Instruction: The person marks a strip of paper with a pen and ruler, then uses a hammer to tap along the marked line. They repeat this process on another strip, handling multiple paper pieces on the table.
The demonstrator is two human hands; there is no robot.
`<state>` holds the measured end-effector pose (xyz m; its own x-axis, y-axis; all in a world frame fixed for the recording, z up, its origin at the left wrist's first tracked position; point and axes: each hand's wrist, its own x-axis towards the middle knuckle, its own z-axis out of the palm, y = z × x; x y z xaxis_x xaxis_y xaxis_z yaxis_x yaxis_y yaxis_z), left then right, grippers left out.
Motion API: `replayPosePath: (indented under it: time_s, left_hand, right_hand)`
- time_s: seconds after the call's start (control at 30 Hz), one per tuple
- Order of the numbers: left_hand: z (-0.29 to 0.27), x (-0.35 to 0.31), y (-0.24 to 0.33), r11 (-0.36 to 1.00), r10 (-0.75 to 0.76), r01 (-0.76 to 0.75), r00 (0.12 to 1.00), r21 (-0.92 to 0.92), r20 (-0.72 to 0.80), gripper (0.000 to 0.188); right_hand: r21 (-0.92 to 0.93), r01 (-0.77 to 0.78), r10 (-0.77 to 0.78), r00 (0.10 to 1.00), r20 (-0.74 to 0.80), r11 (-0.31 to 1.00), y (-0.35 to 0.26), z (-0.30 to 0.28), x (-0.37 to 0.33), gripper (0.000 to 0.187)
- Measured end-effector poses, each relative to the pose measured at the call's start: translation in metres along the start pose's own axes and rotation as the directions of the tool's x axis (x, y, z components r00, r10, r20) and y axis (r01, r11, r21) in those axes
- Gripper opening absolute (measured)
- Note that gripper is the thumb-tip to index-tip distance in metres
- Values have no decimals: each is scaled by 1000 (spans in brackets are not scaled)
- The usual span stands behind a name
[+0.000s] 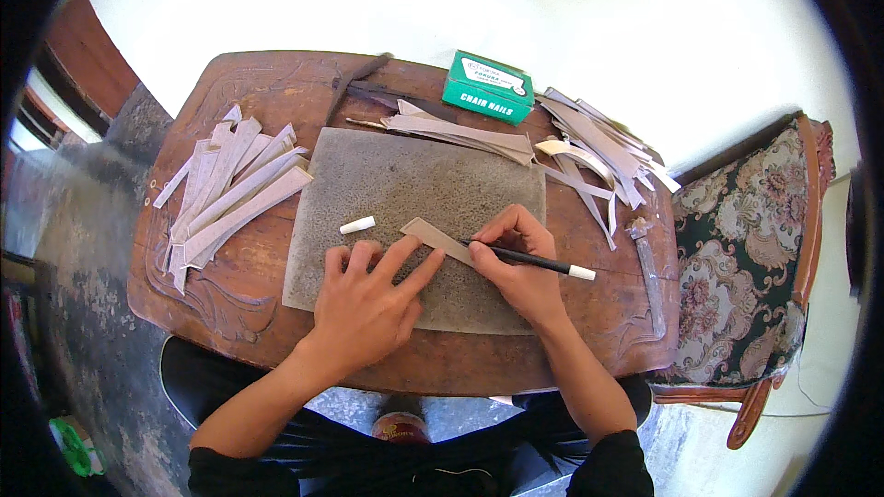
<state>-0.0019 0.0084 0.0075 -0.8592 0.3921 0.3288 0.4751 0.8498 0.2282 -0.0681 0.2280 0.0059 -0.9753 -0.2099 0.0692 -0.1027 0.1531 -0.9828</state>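
A narrow beige strip [431, 234], pointed at one end, lies slantwise on a grey speckled board [354, 179]. My left hand [373, 294] rests on the board with its fingers spread, and its index and middle fingertips touch the strip. In my right hand [525, 267] is a black marker [539, 260] with a white end, pinched between thumb and fingers. The marker's tip is at the strip's upper edge, partly hidden by my fingers. A white marker cap [357, 225] sits on the board just beyond my left hand.
Several beige strips [226, 189] are heaped on the carved wooden table [249, 313] at left, more [589, 133] at right. Beyond the board are strips [460, 133], a dark blade-like tool [354, 83] and a green box [488, 86]. A hammer-like tool [649, 276] and patterned chair [737, 258] are right.
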Motion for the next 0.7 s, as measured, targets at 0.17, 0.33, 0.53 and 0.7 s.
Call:
replayPosePath:
  time_s: [0.17, 0.33, 0.53, 0.7]
  left_hand:
    - [2, 0, 0, 1000, 11, -11, 1000, 23, -2, 60]
    - [4, 0, -1, 999, 7, -7, 1000, 31, 9, 59]
    - [2, -1, -2, 1000, 3, -3, 1000, 13, 18, 58]
    - [4, -1, -2, 1000, 4, -4, 1000, 11, 16, 58]
  right_hand:
    - [-27, 143, -142, 990, 22, 989, 2, -1, -1, 19]
    - [-66, 56, -53, 998, 38, 996, 7, -8, -6, 18]
    - [-171, 91, -84, 995, 46, 981, 4, -5, -3, 19]
    - [-181, 96, -90, 995, 42, 979, 4, -5, -3, 18]
